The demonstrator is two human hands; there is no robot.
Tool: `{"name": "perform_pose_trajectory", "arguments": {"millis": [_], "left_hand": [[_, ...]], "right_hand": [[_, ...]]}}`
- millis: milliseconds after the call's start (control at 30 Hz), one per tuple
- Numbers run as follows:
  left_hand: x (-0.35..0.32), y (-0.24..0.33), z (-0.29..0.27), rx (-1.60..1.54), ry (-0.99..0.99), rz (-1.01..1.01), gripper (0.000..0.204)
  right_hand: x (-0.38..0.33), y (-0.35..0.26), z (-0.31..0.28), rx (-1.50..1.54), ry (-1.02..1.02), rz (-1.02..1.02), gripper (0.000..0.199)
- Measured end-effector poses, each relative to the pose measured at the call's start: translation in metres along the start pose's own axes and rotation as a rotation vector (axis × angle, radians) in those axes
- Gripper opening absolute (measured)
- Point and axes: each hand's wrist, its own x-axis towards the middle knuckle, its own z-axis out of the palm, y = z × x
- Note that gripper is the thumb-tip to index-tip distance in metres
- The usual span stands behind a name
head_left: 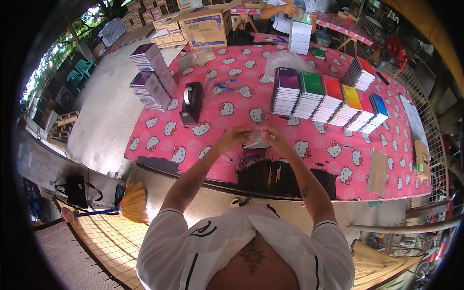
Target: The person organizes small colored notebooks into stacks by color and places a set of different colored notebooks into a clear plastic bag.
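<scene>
Over the near middle of the table, my left hand (238, 137) and my right hand (273, 136) come together, fingers closed on a clear plastic wrapper (254, 141). A dark-covered notebook (255, 153) shows just below the plastic; my hands hide part of it, and I cannot tell whether it is inside. Left of my hands stands a black tape dispenser (192, 103). Beyond them to the right are stacks of spiral notebooks with purple (286, 92), green (310, 94), red (331, 99), yellow (350, 106) and blue (378, 112) covers.
Two tall notebook stacks (152, 79) rise at the table's left edge. Blue-handled scissors (224, 86) lie beyond the dispenser. A cardboard box (205, 31) stands at the back left. Across the table, another person (285, 17) handles a notebook above a white stack (300, 37).
</scene>
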Motion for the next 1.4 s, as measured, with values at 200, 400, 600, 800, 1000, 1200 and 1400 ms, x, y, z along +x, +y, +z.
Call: {"name": "perform_pose_trajectory", "arguments": {"millis": [200,400,600,800,1000,1200,1400], "left_hand": [[-0.039,0.042,0.029,1.315,0.112,0.607,0.041],[-0.026,0.037,0.019,0.877,0.132,0.260,0.021],[0.002,0.049,0.038,1.093,0.271,0.034,0.029],[0.008,0.010,0.002,0.399,0.188,-0.203,0.052],[-0.026,-0.042,-0.125,0.881,1.096,0.270,0.056],[-0.043,-0.028,-0.225,-0.057,0.904,-0.315,0.036],[-0.054,-0.080,-0.206,-0.429,1.027,0.103,0.018]], "right_hand": [[-0.030,-0.023,0.005,-0.623,0.005,-0.348,0.039],[-0.016,-0.027,0.008,-0.540,-0.044,-0.172,0.026],[-0.003,-0.040,0.010,-0.735,0.051,-0.129,0.044],[-0.010,-0.011,0.004,0.096,0.073,0.169,0.039],[-0.006,0.002,0.024,0.356,0.156,0.317,0.032],[-0.013,0.009,0.020,0.231,0.327,0.386,0.027],[-0.017,0.006,0.023,0.279,0.343,0.431,0.027]]}}
